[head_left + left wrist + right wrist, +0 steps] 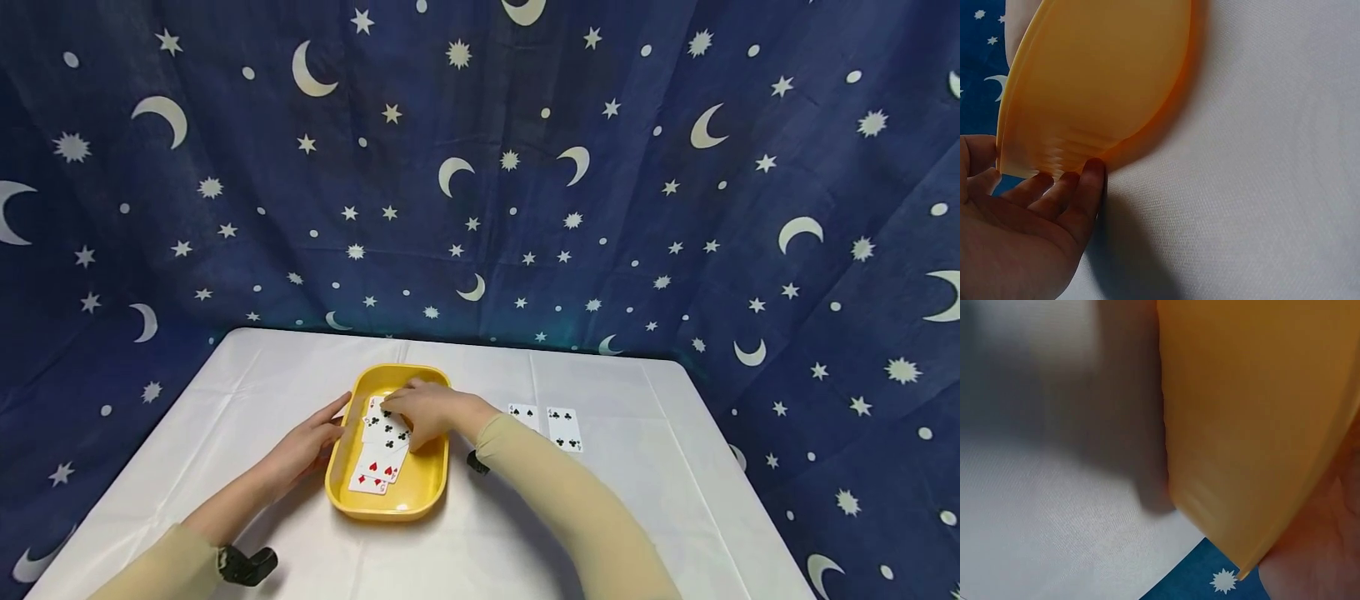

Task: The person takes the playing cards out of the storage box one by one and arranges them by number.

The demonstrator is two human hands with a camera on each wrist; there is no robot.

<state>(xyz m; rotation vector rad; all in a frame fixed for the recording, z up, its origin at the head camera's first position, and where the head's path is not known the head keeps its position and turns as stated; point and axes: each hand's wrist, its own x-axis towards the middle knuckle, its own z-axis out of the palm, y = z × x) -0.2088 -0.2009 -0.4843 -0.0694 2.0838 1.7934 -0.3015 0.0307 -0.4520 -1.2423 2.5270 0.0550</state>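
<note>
In the head view a yellow plastic tray stands on the white-covered table with several face-up playing cards in it. My left hand holds the tray's left side, its thumb at the rim and its fingers against the outer wall in the left wrist view. Inside the tray, the fingers and thumb of my right hand grip a clubs playing card. Partly overlapped below it lie a hearts card and a five of diamonds. Beneath the right hand the tray floor is partly hidden.
On the table right of the tray lie a four of spades, partly covered by the right forearm, and a four of clubs. A dark blue curtain with moons and stars hangs behind the white tablecloth.
</note>
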